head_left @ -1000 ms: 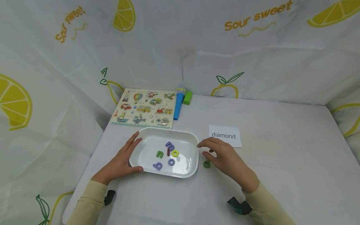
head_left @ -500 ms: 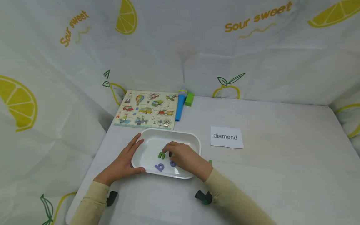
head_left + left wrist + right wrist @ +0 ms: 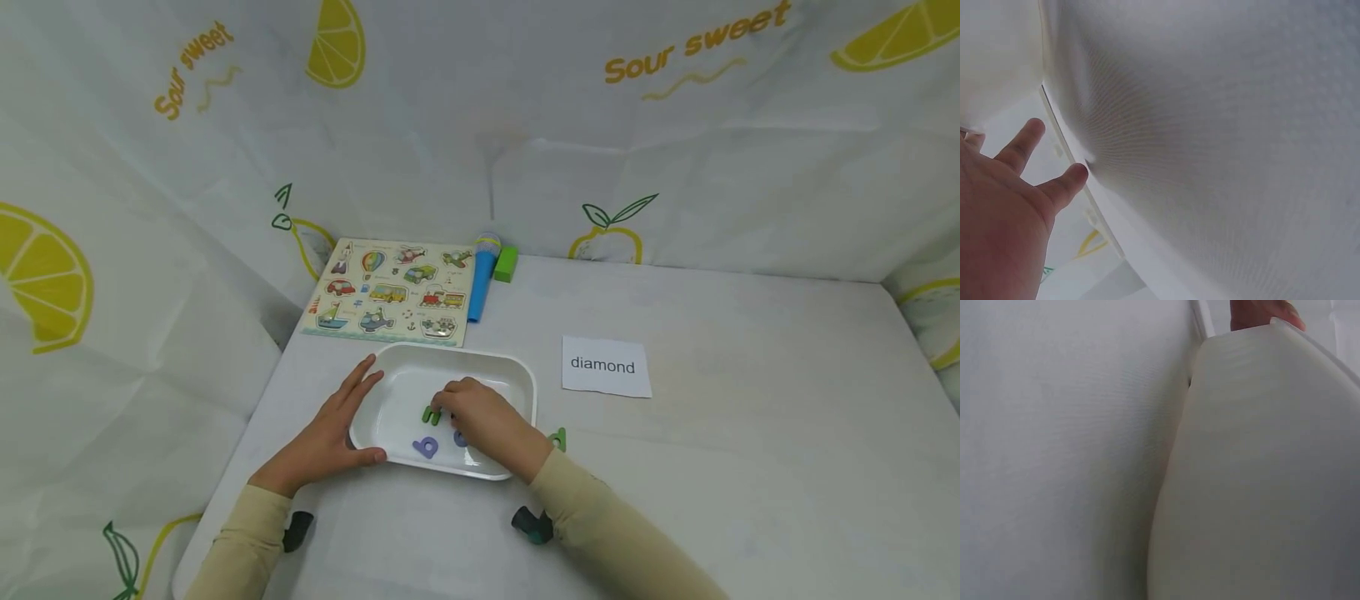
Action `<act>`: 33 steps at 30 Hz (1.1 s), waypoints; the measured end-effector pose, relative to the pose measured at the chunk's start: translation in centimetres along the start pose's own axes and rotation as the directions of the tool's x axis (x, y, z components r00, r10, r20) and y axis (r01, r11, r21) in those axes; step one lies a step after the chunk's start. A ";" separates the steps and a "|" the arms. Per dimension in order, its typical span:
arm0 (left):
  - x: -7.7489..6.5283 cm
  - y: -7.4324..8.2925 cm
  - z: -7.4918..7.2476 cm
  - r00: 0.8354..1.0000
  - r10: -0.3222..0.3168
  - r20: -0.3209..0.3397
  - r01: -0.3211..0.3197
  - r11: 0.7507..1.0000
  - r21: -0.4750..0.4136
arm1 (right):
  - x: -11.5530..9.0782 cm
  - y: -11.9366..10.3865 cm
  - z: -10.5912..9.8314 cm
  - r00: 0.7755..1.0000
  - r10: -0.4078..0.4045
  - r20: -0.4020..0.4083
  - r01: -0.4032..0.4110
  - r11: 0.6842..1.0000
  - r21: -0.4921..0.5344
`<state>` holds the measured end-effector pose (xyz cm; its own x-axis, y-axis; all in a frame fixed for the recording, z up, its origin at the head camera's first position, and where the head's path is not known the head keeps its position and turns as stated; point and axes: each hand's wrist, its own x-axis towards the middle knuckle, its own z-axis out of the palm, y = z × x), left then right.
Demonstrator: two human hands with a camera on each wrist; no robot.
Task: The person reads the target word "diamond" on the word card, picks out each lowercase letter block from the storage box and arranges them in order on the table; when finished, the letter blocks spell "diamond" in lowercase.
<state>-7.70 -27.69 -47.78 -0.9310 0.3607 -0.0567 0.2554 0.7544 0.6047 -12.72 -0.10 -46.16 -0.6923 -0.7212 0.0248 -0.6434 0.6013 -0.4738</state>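
The table [image 3: 712, 467] carries everything, draped in white cloth. At its far-left corner lies the puzzle board [image 3: 390, 290], with a blue microphone [image 3: 481, 275] along its right edge and a green block [image 3: 506, 263] just beside that. The white tray [image 3: 390, 375] sits near the front-left edge. To its right, nearer the middle of the table, lies the paper card [image 3: 604, 366] printed "diamond".

The left hand [image 3: 327, 437] rests on the tray's left rim, fingers straight along the outside and thumb on the near wall. The right hand [image 3: 483, 421] reaches down into the tray with curled fingers at a green letter [image 3: 430, 414]; whether it actually pinches the letter cannot be told. A purple letter [image 3: 425, 447] lies near the tray's front wall, and a blue one [image 3: 460, 438] shows partly beneath the right hand. Another green letter [image 3: 557, 439] lies on the table just off the tray's right wall.
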 end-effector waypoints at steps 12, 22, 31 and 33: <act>0.1 -0.1 0.0 0.999 0.040 -0.016 -0.040 0.999 -0.004 | 0.3 -0.2 0.0 0.998 -0.045 0.040 0.050 0.988 -0.143; 0.0 0.2 0.0 1.000 0.020 -0.014 -0.020 1.000 -0.020 | -1.4 -0.3 -2.2 0.998 -0.064 0.015 0.064 0.997 0.053; 0.0 0.2 0.0 0.999 0.034 -0.024 -0.034 0.999 -0.001 | -4.8 1.0 -6.6 0.973 -0.158 -0.166 0.207 0.917 0.341; 0.0 0.2 0.0 0.999 0.036 -0.024 -0.036 0.999 0.001 | -5.7 1.3 -7.8 0.969 -0.159 -0.188 0.218 0.910 0.353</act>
<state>-7.61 -27.55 -47.60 -0.9272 0.3742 -0.0156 0.2890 0.7412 0.6059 -12.15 7.47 -40.08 -0.6298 -0.7303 0.2645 -0.6210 0.2689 -0.7362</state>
